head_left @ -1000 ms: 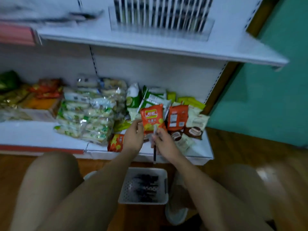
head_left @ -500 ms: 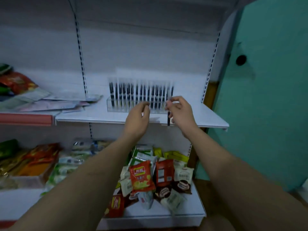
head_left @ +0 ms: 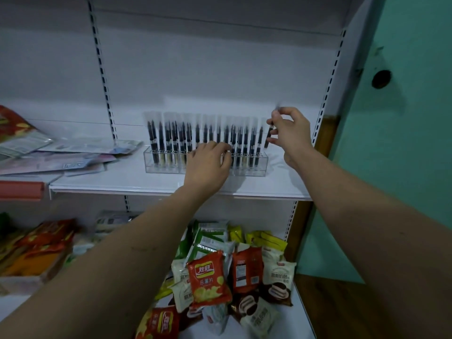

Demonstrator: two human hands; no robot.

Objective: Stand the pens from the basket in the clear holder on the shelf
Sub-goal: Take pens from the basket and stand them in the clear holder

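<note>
While right hand (head_left: 289,133) is pinching pen (head_left: 269,137) upright, long axis near vertical, we're hovering just right of clear holder (head_left: 261,165); free end slot sitting down-left of fingertips. Left hand (head_left: 208,165), fingers loosely curled, touching standing pens (head_left: 171,138).

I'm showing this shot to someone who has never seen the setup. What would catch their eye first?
Probably the row of black pens standing in the clear holder on the white shelf, with the left hand reaching in front of it. Next, the right hand pinching one pen upright beside the holder's right end. Below, bright snack packets are heaped on the lower shelf.
</note>
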